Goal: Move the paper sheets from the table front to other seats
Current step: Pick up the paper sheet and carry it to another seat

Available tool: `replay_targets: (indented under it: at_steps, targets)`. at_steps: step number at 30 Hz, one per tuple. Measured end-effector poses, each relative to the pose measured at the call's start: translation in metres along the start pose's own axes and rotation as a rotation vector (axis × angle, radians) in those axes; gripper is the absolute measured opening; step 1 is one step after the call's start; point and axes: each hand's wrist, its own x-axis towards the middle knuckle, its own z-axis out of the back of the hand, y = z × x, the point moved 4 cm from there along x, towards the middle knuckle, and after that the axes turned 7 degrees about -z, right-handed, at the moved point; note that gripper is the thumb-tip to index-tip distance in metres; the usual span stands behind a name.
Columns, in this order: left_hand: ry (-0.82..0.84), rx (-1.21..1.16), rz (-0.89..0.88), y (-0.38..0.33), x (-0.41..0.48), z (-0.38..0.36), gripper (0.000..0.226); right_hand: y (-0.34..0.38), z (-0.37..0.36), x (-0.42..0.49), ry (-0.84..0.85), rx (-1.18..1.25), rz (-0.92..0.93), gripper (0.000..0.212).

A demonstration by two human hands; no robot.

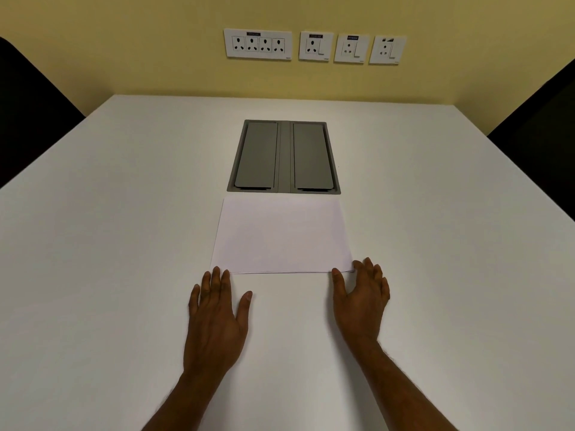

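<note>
A thin stack of white paper sheets (pixel 281 236) lies flat on the white table (pixel 109 244), squarely in front of me. My left hand (pixel 216 318) rests palm down just below the stack's near left corner, fingertips at its edge, fingers apart and holding nothing. My right hand (pixel 361 301) is at the near right corner, thumb and fingertips touching the sheet edges there, with no sheet lifted or gripped.
A grey recessed cable box with two closed lids (pixel 283 157) sits in the table just beyond the paper. Black chair backs rise at the left (pixel 28 119) and right (pixel 541 126) sides. Wall sockets (pixel 314 46) line the yellow wall.
</note>
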Motion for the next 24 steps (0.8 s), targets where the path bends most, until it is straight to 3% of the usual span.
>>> replay_targets:
  at_steps: [24]
  targets:
    - [-0.003,-0.01,0.006,-0.0022,-0.0003,0.0018,0.077,0.0027,-0.0053,0.0042,-0.049,0.051,-0.021,0.049]
